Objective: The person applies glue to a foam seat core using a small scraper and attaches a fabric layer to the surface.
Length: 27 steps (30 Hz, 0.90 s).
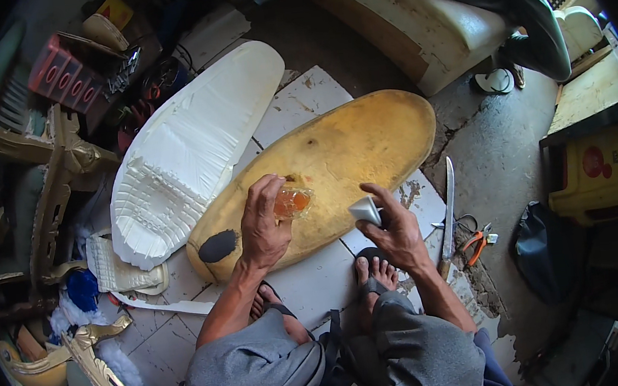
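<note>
My left hand (263, 223) grips a small translucent container of orange, glue-like stuff (292, 203), held over a long, oval yellow foam pad (349, 141) with a dark patch at its left end. My right hand (396, 231), index finger raised, holds a flat silver tool or plate (364, 210) above the pad’s near edge; its exact shape is unclear. A white carved foam piece (192, 137) lies beside the pad on the tiles, its lower part cut with grooves.
A long knife (447, 209) and orange-handled pliers (477, 249) lie right. Carved chair frames (60, 154), a red organizer (63, 75) and foam offcuts (122, 259) crowd the left. A yellow crate (591, 173) and black bag (542, 252) stand right. Another person’s legs (532, 37) are behind.
</note>
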{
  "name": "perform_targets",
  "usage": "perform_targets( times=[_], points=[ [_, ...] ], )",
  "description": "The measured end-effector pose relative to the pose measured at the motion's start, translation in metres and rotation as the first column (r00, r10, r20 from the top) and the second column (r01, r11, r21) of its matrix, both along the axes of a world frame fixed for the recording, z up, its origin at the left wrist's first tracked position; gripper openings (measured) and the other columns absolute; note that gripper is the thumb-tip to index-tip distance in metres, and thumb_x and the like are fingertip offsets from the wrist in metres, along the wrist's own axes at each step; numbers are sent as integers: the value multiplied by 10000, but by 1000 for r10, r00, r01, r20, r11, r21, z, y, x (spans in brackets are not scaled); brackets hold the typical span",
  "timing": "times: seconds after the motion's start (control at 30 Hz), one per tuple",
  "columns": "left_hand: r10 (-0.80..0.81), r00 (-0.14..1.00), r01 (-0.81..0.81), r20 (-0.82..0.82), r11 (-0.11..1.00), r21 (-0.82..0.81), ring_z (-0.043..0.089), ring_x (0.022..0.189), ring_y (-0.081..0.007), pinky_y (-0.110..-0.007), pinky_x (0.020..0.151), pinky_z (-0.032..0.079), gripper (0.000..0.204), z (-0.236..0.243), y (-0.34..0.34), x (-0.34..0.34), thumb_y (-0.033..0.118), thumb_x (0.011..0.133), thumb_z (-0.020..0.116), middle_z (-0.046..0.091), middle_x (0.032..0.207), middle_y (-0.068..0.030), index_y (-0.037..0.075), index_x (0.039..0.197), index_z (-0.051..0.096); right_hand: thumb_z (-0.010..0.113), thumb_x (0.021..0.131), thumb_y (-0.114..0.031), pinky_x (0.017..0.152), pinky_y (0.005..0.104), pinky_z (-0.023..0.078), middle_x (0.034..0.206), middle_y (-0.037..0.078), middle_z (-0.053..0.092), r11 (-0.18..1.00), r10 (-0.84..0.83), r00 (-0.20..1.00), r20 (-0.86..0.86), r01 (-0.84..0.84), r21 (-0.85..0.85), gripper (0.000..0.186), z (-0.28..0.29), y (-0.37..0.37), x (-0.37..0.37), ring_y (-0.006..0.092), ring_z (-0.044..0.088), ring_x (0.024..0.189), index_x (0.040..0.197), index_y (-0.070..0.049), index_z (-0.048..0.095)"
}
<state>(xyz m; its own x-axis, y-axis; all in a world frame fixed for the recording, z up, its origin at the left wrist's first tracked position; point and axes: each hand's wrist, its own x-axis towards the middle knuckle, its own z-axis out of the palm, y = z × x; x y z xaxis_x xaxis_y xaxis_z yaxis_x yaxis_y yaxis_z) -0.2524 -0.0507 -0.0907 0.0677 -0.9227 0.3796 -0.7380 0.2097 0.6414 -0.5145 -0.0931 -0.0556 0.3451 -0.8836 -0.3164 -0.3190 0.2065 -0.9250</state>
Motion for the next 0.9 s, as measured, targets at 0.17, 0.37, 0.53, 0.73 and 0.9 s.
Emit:
perform_targets(
  times=[0.17,0.37,0.53,0.73,0.9],
  points=[
    [5,999,-5,35,1000,13,591,1250,-400,-453,1068,499,747,1,4,-1,-138,722,680,559,1357,-196,71,1420,519,754,906,-97,829,359,612,1109,183,727,988,14,997,-76,-26,-152,431,-8,2,3,284,752,950,1314,-59,623],
    [9,998,-12,58,998,54,603,1223,-408,-458,1048,506,738,4,4,-9,-116,721,707,571,1325,-201,62,1413,520,762,896,-55,819,339,651,1225,156,650,930,-54,999,1,50,-364,386,-8,5,14,273,726,1013,1273,-39,678],
    [28,998,-32,50,995,91,607,1206,-417,-464,1030,512,715,6,5,-16,-86,734,737,574,1298,-211,45,1402,520,818,850,-29,828,339,626,1195,151,679,798,-76,997,-1,61,-600,421,-16,-1,23,264,730,984,1259,-85,735],
    [28,999,-29,18,993,112,598,1197,-429,-470,1015,518,710,13,6,-17,-63,744,760,565,1275,-218,33,1397,497,844,827,-43,788,344,599,1042,117,736,747,-90,996,-10,61,-662,455,-24,-1,35,262,738,909,1265,-121,750],
    [40,998,-35,-41,991,126,605,1165,-404,-458,1000,504,705,15,5,-22,-19,758,813,581,1263,-205,39,1388,502,849,874,-144,765,312,595,967,106,750,899,-224,974,19,215,-383,423,-42,-2,36,200,738,868,1273,-67,734]
  ],
)
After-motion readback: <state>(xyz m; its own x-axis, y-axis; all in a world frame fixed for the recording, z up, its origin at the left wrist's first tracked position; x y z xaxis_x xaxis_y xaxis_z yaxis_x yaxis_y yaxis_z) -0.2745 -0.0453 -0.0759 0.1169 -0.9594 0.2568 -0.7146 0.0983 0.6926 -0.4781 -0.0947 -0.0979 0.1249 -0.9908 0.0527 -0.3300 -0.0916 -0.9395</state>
